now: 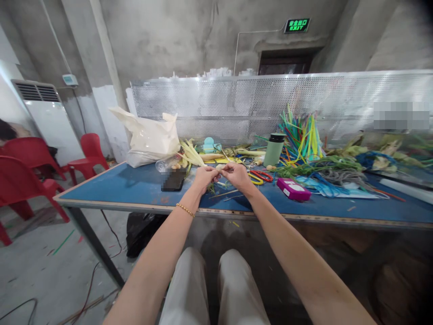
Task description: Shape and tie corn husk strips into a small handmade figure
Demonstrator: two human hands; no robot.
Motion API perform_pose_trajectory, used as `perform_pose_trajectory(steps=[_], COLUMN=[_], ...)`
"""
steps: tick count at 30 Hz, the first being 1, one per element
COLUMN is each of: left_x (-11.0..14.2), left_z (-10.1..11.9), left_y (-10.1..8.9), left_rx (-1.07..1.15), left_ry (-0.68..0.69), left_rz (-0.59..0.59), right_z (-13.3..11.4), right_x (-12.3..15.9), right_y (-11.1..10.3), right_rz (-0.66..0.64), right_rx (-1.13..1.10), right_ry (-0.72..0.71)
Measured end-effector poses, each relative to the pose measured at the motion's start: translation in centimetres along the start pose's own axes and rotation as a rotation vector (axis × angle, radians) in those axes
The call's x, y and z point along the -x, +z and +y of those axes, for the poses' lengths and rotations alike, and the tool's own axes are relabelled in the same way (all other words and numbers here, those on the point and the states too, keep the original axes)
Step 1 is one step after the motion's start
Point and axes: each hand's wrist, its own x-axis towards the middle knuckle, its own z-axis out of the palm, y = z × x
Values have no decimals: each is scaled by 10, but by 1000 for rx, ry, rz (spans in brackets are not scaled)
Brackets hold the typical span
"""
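Note:
Over the front part of the blue table (111, 187), my left hand (205, 177) and my right hand (237, 175) meet, fingertips pinched close together. A small pale piece (219, 167) shows between them, held from both sides; it looks like plant husk, but its kind is too small to make out. Just behind lie pale yellow-green corn husks (191, 155). Scissors with red handles (263, 176) and a yellow-handled pair (256, 179) rest beside my right hand. A black phone (173, 179) lies left of my left hand.
A plastic bag (152, 140) stands at the back left. To the right are a green bottle (274, 150), a purple box (293, 189), colourful strips (304, 140) and tangled green cords (314, 167). A perforated metal screen (216, 104) runs behind. Red chairs (89, 155) stand left.

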Motion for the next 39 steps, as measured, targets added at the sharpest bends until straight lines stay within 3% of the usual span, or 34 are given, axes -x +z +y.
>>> perform_pose_trajectory(steps=[8, 25, 39], left_x=[-2, -1, -1], left_z=[1, -3, -1], left_y=[-1, 0, -2], left_rx=[56, -106, -20], left_ry=[-88, -45, -29], left_rz=[19, 31, -13], right_z=[-1, -4, -1], right_x=[-1, 1, 4], right_y=[-1, 0, 0], right_rz=[-51, -89, -81], right_rx=[-23, -71, -127], right_ry=[91, 149, 197])
